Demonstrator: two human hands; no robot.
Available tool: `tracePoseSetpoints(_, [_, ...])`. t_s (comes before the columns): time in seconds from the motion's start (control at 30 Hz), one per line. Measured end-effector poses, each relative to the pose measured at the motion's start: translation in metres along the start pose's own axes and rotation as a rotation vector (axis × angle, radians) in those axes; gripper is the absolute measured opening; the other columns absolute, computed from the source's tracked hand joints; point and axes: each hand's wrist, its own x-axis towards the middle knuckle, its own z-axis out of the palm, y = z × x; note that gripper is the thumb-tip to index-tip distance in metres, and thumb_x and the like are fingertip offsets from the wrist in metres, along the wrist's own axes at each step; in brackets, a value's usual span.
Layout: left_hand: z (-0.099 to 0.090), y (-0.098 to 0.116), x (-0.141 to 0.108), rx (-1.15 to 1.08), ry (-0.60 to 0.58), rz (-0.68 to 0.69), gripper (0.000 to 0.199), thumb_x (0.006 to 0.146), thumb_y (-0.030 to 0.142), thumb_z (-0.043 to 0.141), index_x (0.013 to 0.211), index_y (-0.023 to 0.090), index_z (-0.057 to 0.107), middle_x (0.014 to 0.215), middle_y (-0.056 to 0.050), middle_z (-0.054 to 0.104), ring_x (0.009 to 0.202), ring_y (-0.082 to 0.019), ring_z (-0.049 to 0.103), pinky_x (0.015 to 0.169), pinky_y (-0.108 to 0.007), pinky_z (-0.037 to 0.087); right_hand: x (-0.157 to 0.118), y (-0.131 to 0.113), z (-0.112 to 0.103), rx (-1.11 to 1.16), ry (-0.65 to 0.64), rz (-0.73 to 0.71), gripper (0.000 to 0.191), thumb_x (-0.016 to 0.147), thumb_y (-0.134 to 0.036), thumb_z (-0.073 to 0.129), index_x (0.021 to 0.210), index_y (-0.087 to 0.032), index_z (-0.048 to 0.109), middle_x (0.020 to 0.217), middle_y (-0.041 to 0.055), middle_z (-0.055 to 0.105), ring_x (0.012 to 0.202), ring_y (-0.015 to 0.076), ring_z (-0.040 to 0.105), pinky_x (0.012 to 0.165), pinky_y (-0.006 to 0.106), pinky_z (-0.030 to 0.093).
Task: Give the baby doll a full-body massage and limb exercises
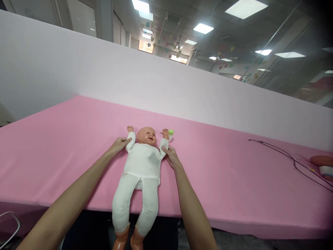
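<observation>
A baby doll (pixel 143 161) in white cloth lies on its back on a pink-covered table (pixel 215 173). Its head points to the far side, and its lower legs hang past the front edge. Both doll arms are raised beside the head. My left hand (pixel 120 144) is closed around the doll's arm on the left of the view. On the other side, my right hand (pixel 171 156) grips the other arm near the elbow. Just behind the doll's hand on the right stands a small container with a green top (pixel 171 132), partly hidden.
A black cable (pixel 282 152) runs across the table's right side. Near the right edge lies a brown and white object (pixel 322 161), cut off by the frame. A white partition (pixel 166 92) with glass above borders the far side. A white cable (pixel 15 218) hangs at lower left.
</observation>
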Motion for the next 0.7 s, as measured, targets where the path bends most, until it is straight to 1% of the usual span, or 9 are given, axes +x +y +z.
tracePoseSetpoints(0.1, [-0.008, 0.002, 0.000, -0.116, -0.090, 0.053, 0.039, 0.070, 0.047, 0.090, 0.089, 0.016, 0.076, 0.086, -0.007, 0.071, 0.076, -0.020, 0.063, 0.071, -0.031, 0.049, -0.004, -0.005, -0.002, 0.029, -0.046, -0.027, 0.039, 0.060, -0.035, 0.095, 0.094, -0.021, 0.081, 0.094, 0.0042, 0.079, 0.093, 0.0247, 0.071, 0.090, 0.037, 0.054])
tracePoseSetpoints(0.17, [-0.014, 0.003, 0.000, -0.132, -0.144, 0.080, 0.036, 0.066, 0.038, 0.092, 0.093, 0.017, 0.079, 0.097, -0.011, 0.074, 0.087, -0.024, 0.067, 0.078, -0.035, 0.054, -0.008, -0.010, -0.001, 0.034, -0.074, 0.018, 0.034, 0.064, -0.033, 0.088, 0.095, -0.021, 0.082, 0.099, 0.0054, 0.079, 0.097, 0.0266, 0.070, 0.089, 0.037, 0.055])
tracePoseSetpoints(0.23, [-0.019, 0.002, 0.001, -0.098, -0.253, 0.099, 0.028, 0.061, 0.031, 0.093, 0.083, 0.018, 0.081, 0.103, -0.013, 0.074, 0.093, -0.027, 0.069, 0.081, -0.037, 0.056, -0.012, -0.016, 0.002, 0.023, -0.120, 0.116, 0.025, 0.067, -0.031, 0.081, 0.090, -0.020, 0.082, 0.100, 0.0069, 0.078, 0.095, 0.0273, 0.070, 0.085, 0.037, 0.056])
tracePoseSetpoints(0.3, [-0.023, 0.001, 0.001, -0.044, -0.388, 0.111, 0.018, 0.058, 0.027, 0.092, 0.070, 0.021, 0.080, 0.108, -0.013, 0.074, 0.099, -0.029, 0.070, 0.084, -0.040, 0.057, -0.016, -0.022, 0.005, 0.003, -0.181, 0.187, 0.021, 0.065, -0.025, 0.077, 0.085, -0.019, 0.082, 0.103, 0.0066, 0.078, 0.095, 0.0268, 0.069, 0.084, 0.035, 0.056])
tracePoseSetpoints(0.4, [-0.028, 0.000, 0.001, 0.022, -0.517, 0.099, 0.017, 0.059, 0.026, 0.091, 0.056, 0.022, 0.075, 0.109, -0.013, 0.074, 0.103, -0.030, 0.070, 0.087, -0.042, 0.058, -0.019, -0.026, 0.005, -0.031, -0.246, 0.197, 0.024, 0.060, -0.018, 0.074, 0.083, -0.019, 0.081, 0.112, 0.0057, 0.077, 0.096, 0.0267, 0.069, 0.083, 0.035, 0.056])
tracePoseSetpoints(0.47, [-0.029, 0.001, 0.000, 0.014, -0.503, 0.087, 0.018, 0.058, 0.025, 0.093, 0.057, 0.021, 0.075, 0.110, -0.013, 0.074, 0.103, -0.030, 0.070, 0.087, -0.041, 0.057, -0.017, -0.024, 0.004, -0.029, -0.239, 0.199, 0.023, 0.063, -0.020, 0.074, 0.085, -0.019, 0.082, 0.110, 0.0069, 0.078, 0.095, 0.0276, 0.070, 0.083, 0.037, 0.056])
tracePoseSetpoints(0.53, [-0.028, 0.002, -0.001, -0.027, -0.419, 0.067, 0.020, 0.058, 0.028, 0.094, 0.070, 0.021, 0.080, 0.110, -0.013, 0.074, 0.101, -0.030, 0.070, 0.085, -0.040, 0.056, -0.013, -0.019, 0.002, -0.011, -0.175, 0.139, 0.021, 0.066, -0.024, 0.078, 0.086, -0.019, 0.082, 0.102, 0.0073, 0.079, 0.092, 0.0272, 0.070, 0.084, 0.038, 0.055])
tracePoseSetpoints(0.63, [-0.021, 0.003, -0.003, -0.071, -0.252, 0.060, 0.034, 0.066, 0.043, 0.092, 0.087, 0.019, 0.081, 0.098, -0.012, 0.076, 0.090, -0.026, 0.069, 0.081, -0.038, 0.054, -0.006, -0.008, 0.002, 0.011, -0.063, -0.001, 0.029, 0.064, -0.030, 0.090, 0.089, -0.021, 0.081, 0.095, 0.0051, 0.079, 0.090, 0.0246, 0.071, 0.087, 0.037, 0.054])
tracePoseSetpoints(0.7, [-0.014, 0.003, -0.003, -0.065, -0.174, 0.072, 0.040, 0.072, 0.054, 0.088, 0.082, 0.017, 0.077, 0.085, -0.009, 0.074, 0.077, -0.022, 0.066, 0.075, -0.034, 0.051, -0.003, -0.003, 0.004, 0.023, -0.028, -0.005, 0.035, 0.062, -0.037, 0.096, 0.089, -0.020, 0.080, 0.091, 0.0052, 0.079, 0.088, 0.0236, 0.071, 0.089, 0.038, 0.053])
